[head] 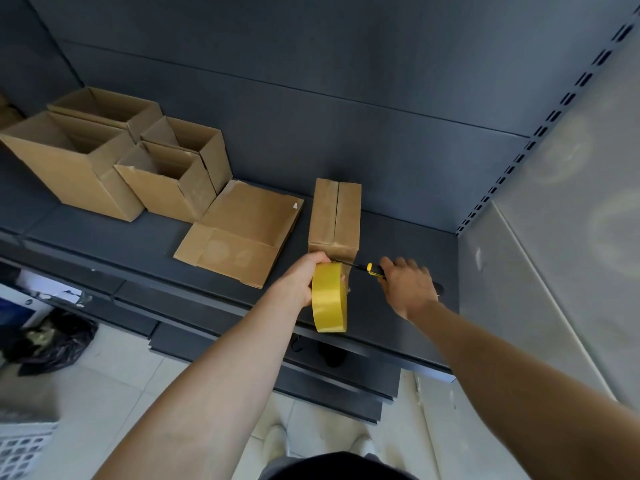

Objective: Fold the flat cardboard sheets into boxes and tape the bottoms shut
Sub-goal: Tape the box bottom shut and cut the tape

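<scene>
A small cardboard box [335,216] stands bottom-up on the dark shelf [138,237], with tape along its centre seam. My left hand [302,275] grips a yellow tape roll [329,296] just in front of the box. My right hand [408,285] holds a yellow-and-black utility knife [367,268], whose blade points left toward the tape between roll and box. A stack of flat cardboard sheets [239,233] lies left of the box.
Several folded open boxes [79,161] stand at the shelf's back left. A grey upright panel [554,237] bounds the shelf on the right. A black bag [52,341] and a white crate [24,448] sit on the tiled floor at the left.
</scene>
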Action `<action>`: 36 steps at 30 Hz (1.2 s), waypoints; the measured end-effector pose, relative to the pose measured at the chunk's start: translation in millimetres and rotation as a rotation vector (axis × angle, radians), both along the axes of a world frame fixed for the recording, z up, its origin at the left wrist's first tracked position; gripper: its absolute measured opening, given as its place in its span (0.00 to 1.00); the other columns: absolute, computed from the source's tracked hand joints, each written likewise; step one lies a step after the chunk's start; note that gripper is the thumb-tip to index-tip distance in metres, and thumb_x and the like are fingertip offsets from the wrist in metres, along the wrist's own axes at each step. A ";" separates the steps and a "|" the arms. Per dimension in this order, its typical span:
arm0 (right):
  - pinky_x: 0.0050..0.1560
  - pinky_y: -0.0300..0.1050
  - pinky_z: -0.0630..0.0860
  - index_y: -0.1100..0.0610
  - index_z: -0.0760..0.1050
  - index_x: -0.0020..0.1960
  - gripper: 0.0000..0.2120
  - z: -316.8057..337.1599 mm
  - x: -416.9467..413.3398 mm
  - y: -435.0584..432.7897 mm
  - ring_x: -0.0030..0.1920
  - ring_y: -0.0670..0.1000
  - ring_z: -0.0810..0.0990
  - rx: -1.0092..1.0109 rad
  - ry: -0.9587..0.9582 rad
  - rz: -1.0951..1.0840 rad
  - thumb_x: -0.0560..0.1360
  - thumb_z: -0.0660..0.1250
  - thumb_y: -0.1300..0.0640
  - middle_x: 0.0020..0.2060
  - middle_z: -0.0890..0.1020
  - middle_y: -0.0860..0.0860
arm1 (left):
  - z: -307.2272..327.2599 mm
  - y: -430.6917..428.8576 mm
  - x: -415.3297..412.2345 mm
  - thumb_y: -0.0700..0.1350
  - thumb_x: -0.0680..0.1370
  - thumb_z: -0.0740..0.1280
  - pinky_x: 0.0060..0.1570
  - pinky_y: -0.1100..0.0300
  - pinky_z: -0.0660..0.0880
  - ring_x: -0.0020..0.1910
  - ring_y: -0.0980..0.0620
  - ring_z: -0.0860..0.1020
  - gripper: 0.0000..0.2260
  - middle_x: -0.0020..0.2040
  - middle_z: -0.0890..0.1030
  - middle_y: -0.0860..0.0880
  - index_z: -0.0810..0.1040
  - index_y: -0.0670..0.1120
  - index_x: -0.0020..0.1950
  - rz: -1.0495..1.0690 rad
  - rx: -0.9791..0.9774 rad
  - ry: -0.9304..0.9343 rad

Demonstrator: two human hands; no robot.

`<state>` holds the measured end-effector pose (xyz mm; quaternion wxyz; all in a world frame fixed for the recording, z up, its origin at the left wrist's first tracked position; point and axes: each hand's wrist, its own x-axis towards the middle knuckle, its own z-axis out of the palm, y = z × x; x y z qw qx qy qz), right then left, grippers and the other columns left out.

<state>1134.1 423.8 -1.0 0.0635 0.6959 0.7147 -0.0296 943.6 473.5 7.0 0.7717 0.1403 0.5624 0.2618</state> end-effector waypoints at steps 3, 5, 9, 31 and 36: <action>0.51 0.52 0.70 0.54 0.65 0.60 0.10 0.5 -5.7 4.4 0.54 0.57 0.74 0.008 -0.052 -0.003 0.80 0.58 0.56 0.53 0.76 0.54 | 1.1 2.7 -3.1 0.39 0.74 0.66 0.24 0.56 0.77 0.24 0.45 0.80 0.05 0.27 0.80 0.40 0.75 0.37 0.44 0.013 -0.007 0.005; 0.51 0.52 0.70 0.54 0.65 0.60 0.11 -0.1 -8.6 5.9 0.54 0.57 0.74 0.000 -0.068 -0.009 0.78 0.60 0.59 0.53 0.76 0.54 | 0.5 5.1 -5.3 0.39 0.73 0.67 0.25 0.56 0.77 0.24 0.45 0.80 0.05 0.28 0.80 0.40 0.76 0.37 0.44 0.008 -0.005 0.030; 0.53 0.52 0.70 0.53 0.63 0.61 0.14 -0.9 -9.4 7.7 0.56 0.57 0.73 -0.031 -0.068 -0.020 0.77 0.62 0.61 0.54 0.75 0.54 | 0.9 7.2 -8.5 0.39 0.73 0.68 0.26 0.56 0.78 0.25 0.47 0.80 0.05 0.27 0.81 0.41 0.76 0.38 0.45 -0.050 0.011 0.088; 0.62 0.55 0.68 0.61 0.63 0.69 0.23 -5.4 16.3 1.3 0.66 0.59 0.67 -0.310 -0.027 -0.395 0.75 0.63 0.61 0.65 0.69 0.58 | 1.1 11.1 -26.2 0.39 0.72 0.71 0.35 0.54 0.77 0.38 0.47 0.81 0.08 0.40 0.81 0.43 0.78 0.40 0.50 -0.200 0.056 0.191; 0.67 0.55 0.65 0.61 0.63 0.68 0.21 4.6 3.3 10.1 0.66 0.60 0.65 -0.109 0.032 -0.328 0.78 0.62 0.55 0.64 0.69 0.59 | 2.3 9.0 -26.2 0.40 0.71 0.72 0.38 0.53 0.77 0.40 0.47 0.81 0.13 0.42 0.81 0.43 0.78 0.41 0.54 -0.200 0.063 0.209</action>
